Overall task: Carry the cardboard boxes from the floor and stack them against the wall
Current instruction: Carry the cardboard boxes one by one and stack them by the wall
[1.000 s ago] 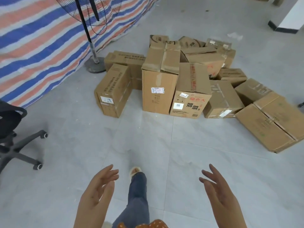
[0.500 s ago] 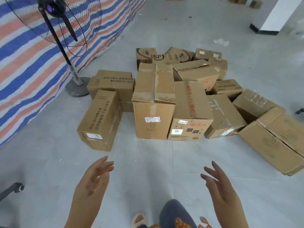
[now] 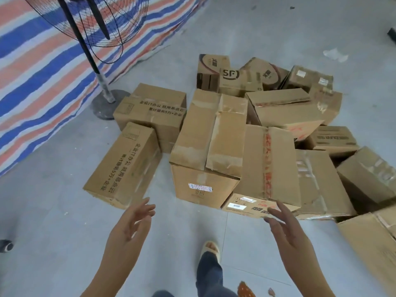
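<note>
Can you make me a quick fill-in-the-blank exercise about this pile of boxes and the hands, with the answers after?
1. Both hands, left hand and right hand, are open and hold ____.
2. The cardboard boxes all sit on the ____.
3. The fan stands on a round ____ beside the striped tarp.
4. One small box at the back bears the letters ____.

Missing words: nothing; floor; base; SF
</note>
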The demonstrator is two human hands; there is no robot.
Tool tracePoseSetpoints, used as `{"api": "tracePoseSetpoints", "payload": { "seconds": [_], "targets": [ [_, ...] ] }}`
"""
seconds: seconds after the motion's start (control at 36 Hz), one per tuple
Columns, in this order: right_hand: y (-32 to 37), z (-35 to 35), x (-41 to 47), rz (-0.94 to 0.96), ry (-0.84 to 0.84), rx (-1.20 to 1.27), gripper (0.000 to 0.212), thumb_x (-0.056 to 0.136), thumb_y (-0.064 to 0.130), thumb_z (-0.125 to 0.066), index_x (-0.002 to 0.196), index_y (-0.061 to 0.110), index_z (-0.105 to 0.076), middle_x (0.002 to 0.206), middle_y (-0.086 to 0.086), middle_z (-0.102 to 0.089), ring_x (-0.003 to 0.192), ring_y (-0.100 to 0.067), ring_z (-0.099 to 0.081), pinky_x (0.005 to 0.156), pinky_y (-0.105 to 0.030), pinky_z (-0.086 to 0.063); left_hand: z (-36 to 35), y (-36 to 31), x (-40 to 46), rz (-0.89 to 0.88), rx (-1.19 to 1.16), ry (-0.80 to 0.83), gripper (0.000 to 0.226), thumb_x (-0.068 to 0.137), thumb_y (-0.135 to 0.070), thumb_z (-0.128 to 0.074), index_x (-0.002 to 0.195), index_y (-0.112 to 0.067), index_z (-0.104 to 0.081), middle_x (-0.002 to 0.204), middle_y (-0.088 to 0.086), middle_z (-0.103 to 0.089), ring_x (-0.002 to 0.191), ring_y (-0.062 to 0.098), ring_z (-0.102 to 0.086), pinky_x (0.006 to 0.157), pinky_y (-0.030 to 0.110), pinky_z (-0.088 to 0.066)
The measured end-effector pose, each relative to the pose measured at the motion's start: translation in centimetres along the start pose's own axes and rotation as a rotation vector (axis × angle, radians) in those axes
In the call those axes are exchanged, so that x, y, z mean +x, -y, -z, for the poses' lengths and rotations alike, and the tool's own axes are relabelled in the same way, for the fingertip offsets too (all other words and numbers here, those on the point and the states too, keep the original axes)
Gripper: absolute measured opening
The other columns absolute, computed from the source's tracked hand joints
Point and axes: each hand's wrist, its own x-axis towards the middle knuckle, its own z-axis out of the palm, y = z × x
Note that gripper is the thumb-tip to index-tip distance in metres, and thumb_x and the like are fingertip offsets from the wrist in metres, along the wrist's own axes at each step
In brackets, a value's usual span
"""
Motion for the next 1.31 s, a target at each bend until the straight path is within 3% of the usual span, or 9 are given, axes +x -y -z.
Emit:
{"api": "tracePoseSetpoints", "payload": {
  "seconds": [0.25, 0.42, 0.47, 0.56, 0.69, 0.83, 0.94, 1.17, 1.31],
  "targets": [
    [-1.1, -1.6, 15.8, -0.098, 0.125, -0.093, 0.044, 0.095, 0.018, -0.055, 0.138, 0.021, -0.046, 0.115, 0.009, -0.059, 0.092, 0.02, -0.054, 0.069, 0.006, -0.036, -5.3, 2.7, 13.7, 0.161, 0.13, 0.142, 0.03, 0.093, -0.007, -0.058, 0.107, -0.033, -0.059, 0.1, -0.029, -0.066, 0.097, -0.001, -0.063, 0.08, 0.005, -0.046],
    [-5.1, -7.7, 24.0, -0.19, 0.091, -0.068, 0.047, 0.098, 0.021, -0.05, 0.143, 0.021, -0.039, 0.121, 0.004, -0.052, 0.099, 0.004, -0.052, 0.091, -0.011, -0.04, -8.4, 7.3, 24.0, 0.285, 0.159, 0.069, 0.032, 0.094, -0.017, -0.058, 0.121, 0.0, -0.059, 0.105, 0.008, -0.065, 0.1, 0.023, -0.06, 0.1, 0.053, -0.043],
    [-6.8, -10.0, 26.4, -0.253, 0.065, -0.001, 0.05, 0.099, 0.024, -0.049, 0.146, 0.02, -0.034, 0.131, 0.001, -0.049, 0.112, -0.007, -0.048, 0.106, -0.034, -0.039, -9.9, 8.9, 27.4, 0.363, 0.212, 0.041, 0.045, 0.096, -0.027, -0.052, 0.137, -0.008, -0.048, 0.127, 0.011, -0.056, 0.119, 0.03, -0.051, 0.107, 0.047, -0.037],
    [-9.3, -13.4, 29.6, -0.326, 0.026, 0.067, 0.046, 0.1, 0.027, -0.046, 0.144, 0.021, -0.035, 0.13, 0.004, -0.05, 0.116, -0.01, -0.045, 0.097, -0.028, -0.035, -11.6, 13.1, 31.8, 0.43, 0.344, 0.113, 0.056, 0.095, -0.042, -0.05, 0.145, -0.02, -0.037, 0.145, -0.002, -0.042, 0.133, 0.022, -0.04, 0.108, 0.037, -0.031],
    [-13.1, -16.6, 31.9, -0.512, -0.064, 0.223, 0.036, 0.096, 0.034, -0.053, 0.129, 0.022, -0.045, 0.126, 0.003, -0.053, 0.116, -0.019, -0.051, 0.091, -0.042, -0.051, -13.8, 18.3, 34.2, 0.706, -0.135, 0.199, 0.031, 0.096, -0.033, -0.056, 0.126, -0.035, -0.047, 0.116, -0.024, -0.053, 0.108, -0.001, -0.05, 0.111, 0.041, -0.034],
    [-14.4, -17.2, 32.0, -0.62, -0.104, 0.484, 0.043, 0.091, 0.035, -0.061, 0.13, 0.023, -0.05, 0.123, 0.003, -0.056, 0.118, -0.022, -0.053, 0.093, -0.055, -0.049, -13.7, 21.2, 34.9, 0.715, -0.248, 0.18, 0.036, 0.093, -0.032, -0.058, 0.127, -0.034, -0.049, 0.119, -0.015, -0.058, 0.111, 0.003, -0.053, 0.107, 0.048, -0.039],
    [-13.9, -17.7, 32.2, -0.625, -0.131, 0.577, 0.087, 0.05, 0.061, -0.083, 0.124, 0.025, -0.055, 0.123, 0.003, -0.06, 0.113, -0.018, -0.059, 0.088, -0.047, -0.053, -14.2, 21.5, 35.5, 0.725, -0.294, 0.144, 0.045, 0.092, -0.033, -0.06, 0.135, -0.029, -0.047, 0.123, -0.012, -0.058, 0.118, 0.01, -0.052, 0.105, 0.049, -0.041],
    [-11.6, -17.1, 31.3, -0.569, -0.121, 0.539, 0.019, 0.093, 0.034, -0.056, 0.111, 0.028, -0.059, 0.123, -0.001, -0.06, 0.116, -0.023, -0.057, 0.085, -0.048, -0.054, -12.6, 19.2, 34.7, 0.704, -0.349, 0.071, 0.025, 0.09, -0.032, -0.063, 0.114, -0.033, -0.058, 0.135, -0.005, -0.056, 0.127, 0.015, -0.049, 0.098, 0.05, -0.048],
    [-8.1, -15.4, 28.8, -0.547, -0.084, 0.49, 0.025, 0.098, 0.031, -0.05, 0.121, 0.026, -0.059, 0.122, -0.002, -0.061, 0.114, -0.023, -0.057, 0.083, -0.051, -0.055, -10.6, 15.5, 32.0, 0.717, -0.398, -0.009, 0.011, 0.093, -0.024, -0.06, 0.098, -0.034, -0.062, 0.11, -0.006, -0.068, 0.112, 0.016, -0.06, 0.092, 0.051, -0.051]
  ]
}}
